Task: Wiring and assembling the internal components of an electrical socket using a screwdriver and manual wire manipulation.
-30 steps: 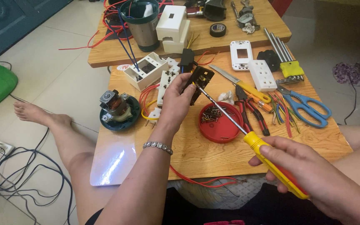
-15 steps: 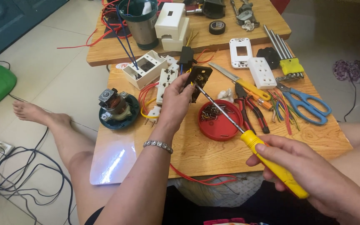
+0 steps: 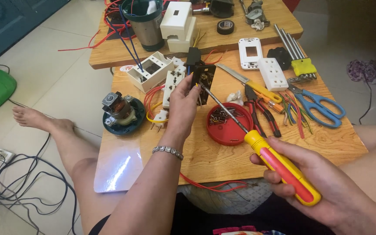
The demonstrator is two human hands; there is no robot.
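Observation:
My left hand [image 3: 182, 104] holds a black electrical socket part [image 3: 204, 80] upright above the wooden table [image 3: 205, 156], fingers wrapped round its lower edge. My right hand [image 3: 323, 191] grips a screwdriver [image 3: 279, 165] with a yellow and red handle. Its long metal shaft runs up and left, and the tip touches the face of the black part. A red round lid [image 3: 229, 128] with several small screws lies on the table under the shaft.
On the table lie red-handled pliers [image 3: 262, 113], blue scissors [image 3: 320, 104], a yellow-handled knife [image 3: 251, 85], white socket parts [image 3: 273, 74], coloured wire bits and a small motor [image 3: 120, 111]. A second table behind carries a metal cup [image 3: 144, 21] and white boxes. Cables lie on the floor at left.
The screwdriver handle has shifted slightly right and lower in my right hand; its tip stays on the black part. My left hand holds its place.

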